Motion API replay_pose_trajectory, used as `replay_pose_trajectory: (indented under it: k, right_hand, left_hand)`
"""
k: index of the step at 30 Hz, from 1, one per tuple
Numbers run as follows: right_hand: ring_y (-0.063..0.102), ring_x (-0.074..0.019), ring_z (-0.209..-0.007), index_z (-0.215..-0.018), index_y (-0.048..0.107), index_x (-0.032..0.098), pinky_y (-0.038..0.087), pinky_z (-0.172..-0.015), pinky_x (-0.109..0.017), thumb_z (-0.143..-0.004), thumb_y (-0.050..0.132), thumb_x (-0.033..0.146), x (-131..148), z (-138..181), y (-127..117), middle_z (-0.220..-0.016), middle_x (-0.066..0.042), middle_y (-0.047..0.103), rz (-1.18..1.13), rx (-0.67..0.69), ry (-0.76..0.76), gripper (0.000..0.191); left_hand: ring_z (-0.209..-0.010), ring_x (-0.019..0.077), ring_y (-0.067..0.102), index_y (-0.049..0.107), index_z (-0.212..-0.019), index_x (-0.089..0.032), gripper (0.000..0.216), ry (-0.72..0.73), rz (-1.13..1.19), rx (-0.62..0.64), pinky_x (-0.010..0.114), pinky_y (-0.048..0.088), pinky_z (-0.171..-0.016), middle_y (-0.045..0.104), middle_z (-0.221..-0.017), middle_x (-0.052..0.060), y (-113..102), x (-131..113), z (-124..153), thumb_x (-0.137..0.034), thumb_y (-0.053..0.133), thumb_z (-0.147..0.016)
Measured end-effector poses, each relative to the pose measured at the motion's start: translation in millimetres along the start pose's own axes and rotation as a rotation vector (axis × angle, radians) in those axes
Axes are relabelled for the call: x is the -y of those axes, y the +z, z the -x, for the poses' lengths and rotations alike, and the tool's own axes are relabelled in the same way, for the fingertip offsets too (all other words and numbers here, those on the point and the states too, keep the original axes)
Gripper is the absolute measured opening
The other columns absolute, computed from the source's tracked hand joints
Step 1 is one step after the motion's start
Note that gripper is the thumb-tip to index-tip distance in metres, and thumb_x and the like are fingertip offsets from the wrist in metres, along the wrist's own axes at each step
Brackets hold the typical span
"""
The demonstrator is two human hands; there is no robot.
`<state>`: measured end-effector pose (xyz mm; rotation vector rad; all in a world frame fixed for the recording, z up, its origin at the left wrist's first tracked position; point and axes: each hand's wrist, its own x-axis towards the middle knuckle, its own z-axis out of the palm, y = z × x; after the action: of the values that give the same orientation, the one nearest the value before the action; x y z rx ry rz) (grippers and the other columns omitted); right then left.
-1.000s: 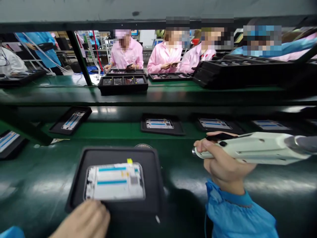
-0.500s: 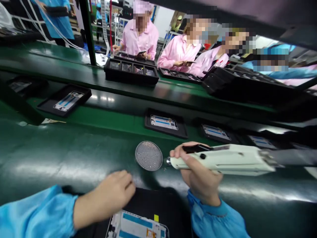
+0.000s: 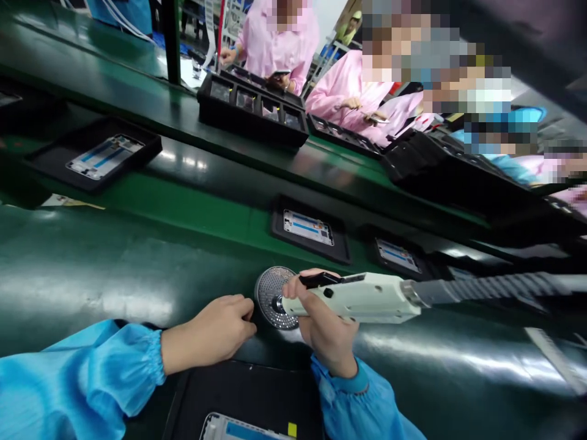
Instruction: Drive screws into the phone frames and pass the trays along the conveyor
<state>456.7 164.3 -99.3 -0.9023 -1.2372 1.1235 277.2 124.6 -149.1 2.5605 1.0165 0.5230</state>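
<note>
My right hand (image 3: 328,327) is wrapped around a pale electric screwdriver (image 3: 353,299) held nearly level. Its tip points left, over a round grey screw dish (image 3: 266,287) dotted with small holes. Beside the dish's left rim is my left hand (image 3: 220,330), fingers curled in and pressed together. Whether those fingers touch the rim or hold something small, I cannot tell. Below both hands, a black tray (image 3: 257,391) carries a white device frame (image 3: 217,425) with a blue strip and a yellow tab, cut off by the picture's bottom edge.
Trays with device frames sit along the green line beyond, such as one black tray (image 3: 337,247) and another at left (image 3: 50,162). A compartment box (image 3: 247,125) stands on the far ledge. Co-workers in pink (image 3: 284,43) sit across. The screwdriver's coiled cable (image 3: 495,287) runs right.
My right hand has brought the screwdriver left, so its tip is now over the screw dish. My left hand has moved up and right to the dish's edge. The view has shifted.
</note>
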Motion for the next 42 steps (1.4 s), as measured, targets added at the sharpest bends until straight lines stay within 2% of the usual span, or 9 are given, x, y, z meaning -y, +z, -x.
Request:
replay_pose_trajectory:
  k: [13, 18, 22, 26, 27, 30, 32, 37, 42]
  right_hand:
    - [0.06, -0.0158, -0.062, -0.094, 0.069, 0.022, 0.052, -0.06, -0.033, -0.082, 0.067, 0.014, 0, -1, 3, -0.067, 0.0, 0.063, -0.012, 0.022, -0.047, 0.015]
    - [0.06, -0.0152, -0.062, -0.091, 0.068, 0.023, 0.051, -0.061, -0.031, -0.081, 0.071, 0.015, 0, 0, 4, -0.066, 0.001, 0.063, -0.039, 0.009, -0.03, 0.013]
    - [0.06, -0.0147, -0.063, -0.09, 0.068, 0.023, 0.05, -0.061, -0.031, -0.08, 0.072, 0.016, -3, 2, 4, -0.068, 0.002, 0.063, -0.052, 0.002, -0.036, 0.013]
    - [0.059, -0.0152, -0.062, -0.093, 0.069, 0.023, 0.05, -0.061, -0.032, -0.08, 0.07, 0.015, 1, 0, 4, -0.068, 0.002, 0.063, -0.044, 0.012, -0.036, 0.015]
    - [0.059, -0.0155, -0.062, -0.094, 0.07, 0.023, 0.05, -0.061, -0.033, -0.08, 0.069, 0.015, 6, 0, 4, -0.067, 0.001, 0.063, -0.039, 0.017, -0.045, 0.017]
    - [0.057, -0.0159, -0.064, -0.098, 0.071, 0.024, 0.049, -0.062, -0.033, -0.079, 0.068, 0.015, 31, 4, -2, -0.067, 0.001, 0.061, -0.036, -0.007, -0.075, 0.022]
    - [0.055, -0.0156, -0.066, -0.098, 0.071, 0.025, 0.048, -0.063, -0.033, -0.078, 0.069, 0.015, 51, 13, -8, -0.067, 0.001, 0.059, -0.025, -0.035, -0.065, 0.022]
    - [0.053, -0.0139, -0.066, -0.097, 0.071, 0.026, 0.047, -0.06, -0.031, -0.08, 0.074, 0.019, 86, 51, -17, -0.068, 0.002, 0.055, 0.049, -0.036, -0.001, 0.018]
    - [0.054, -0.0151, -0.067, -0.103, 0.07, 0.03, 0.049, -0.061, -0.031, -0.084, 0.072, 0.021, 85, 81, -13, -0.069, 0.002, 0.053, 0.094, 0.029, 0.113, 0.021]
  left_hand:
    - [-0.073, 0.0177, 0.057, 0.066, -0.083, -0.014, 0.01, 0.026, 0.013, 0.02, 0.03, 0.048, -0.064, 0.06, -0.084, 0.004, 0, 4, -6, -0.008, 0.059, -0.085]
    - [-0.072, 0.0153, 0.062, 0.067, -0.088, -0.014, 0.014, -0.003, 0.029, 0.052, 0.026, 0.05, -0.062, 0.063, -0.088, 0.004, -19, 8, -4, -0.005, 0.056, -0.085]
    - [-0.071, 0.0225, 0.063, 0.068, -0.085, -0.012, 0.006, 0.037, -0.158, 0.017, 0.035, 0.053, -0.063, 0.066, -0.081, 0.008, -36, -22, 8, -0.011, 0.065, -0.08]
    - [-0.083, 0.0204, 0.068, 0.073, -0.086, -0.015, 0.006, 0.203, -0.195, -0.151, 0.032, 0.056, -0.074, 0.074, -0.089, 0.006, -4, -75, 32, -0.02, 0.068, -0.085]
    - [-0.085, 0.0167, 0.069, 0.074, -0.09, -0.017, 0.008, 0.126, -0.056, -0.211, 0.027, 0.056, -0.075, 0.075, -0.091, 0.003, 12, -87, 38, -0.018, 0.067, -0.086]
    - [-0.082, 0.0192, 0.071, 0.077, -0.096, -0.023, 0.015, -0.556, 0.316, -0.355, 0.033, 0.059, -0.071, 0.076, -0.089, 0.001, 57, -113, 57, -0.026, 0.064, -0.089]
    - [-0.084, 0.0196, 0.072, 0.077, -0.1, -0.023, 0.018, -0.691, 0.38, -0.386, 0.035, 0.059, -0.072, 0.077, -0.091, 0.001, 72, -120, 65, -0.026, 0.062, -0.09]
    - [-0.118, 0.0165, 0.063, 0.074, -0.114, -0.018, 0.025, 0.294, -0.138, -0.18, 0.028, 0.045, -0.105, 0.071, -0.124, 0.003, 49, -110, 68, -0.022, 0.058, -0.095]
    - [-0.111, 0.0257, 0.064, 0.075, -0.109, -0.014, 0.029, 0.381, -0.264, -0.079, 0.042, 0.041, -0.105, 0.073, -0.114, 0.009, 13, -99, 56, -0.03, 0.063, -0.089]
